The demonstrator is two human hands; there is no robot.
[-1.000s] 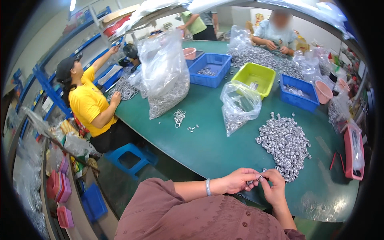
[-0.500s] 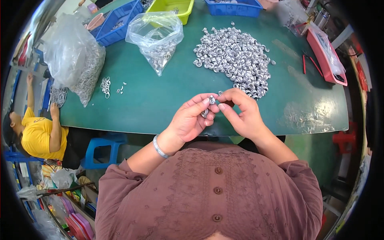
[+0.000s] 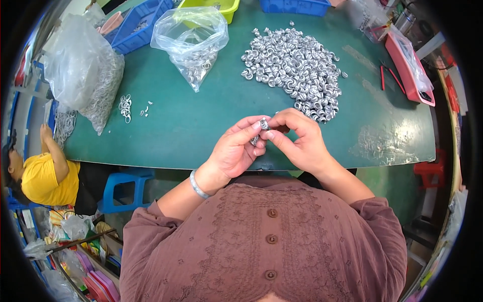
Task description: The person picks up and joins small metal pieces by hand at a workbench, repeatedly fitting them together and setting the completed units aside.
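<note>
In front of my chest, just over the table's near edge, my left hand (image 3: 232,151) pinches a small silver metal piece (image 3: 264,124) between thumb and forefinger. A second silver piece (image 3: 255,141) sits in its curled lower fingers. My right hand (image 3: 298,138) is closed against the pinched piece, its thumb and forefinger tips at the piece's right side. Those fingertips partly hide the contact. Beyond my hands spreads a heap of curved, hollow silver metal pieces (image 3: 297,65) that look alike.
On the green table (image 3: 166,136), thin rings (image 3: 125,108) lie near the bulging plastic bag (image 3: 103,83). Farther back are an open clear bag (image 3: 193,55), blue bins (image 3: 141,27) and a lime tray (image 3: 231,11). Red-handled pliers (image 3: 392,78) lie beside a pink tray (image 3: 410,70). A person in yellow (image 3: 45,176) sits left.
My right thumb and forefinger have closed in on the piece held by my left hand. The seated person's arms have shifted. The whole view has moved slightly.
</note>
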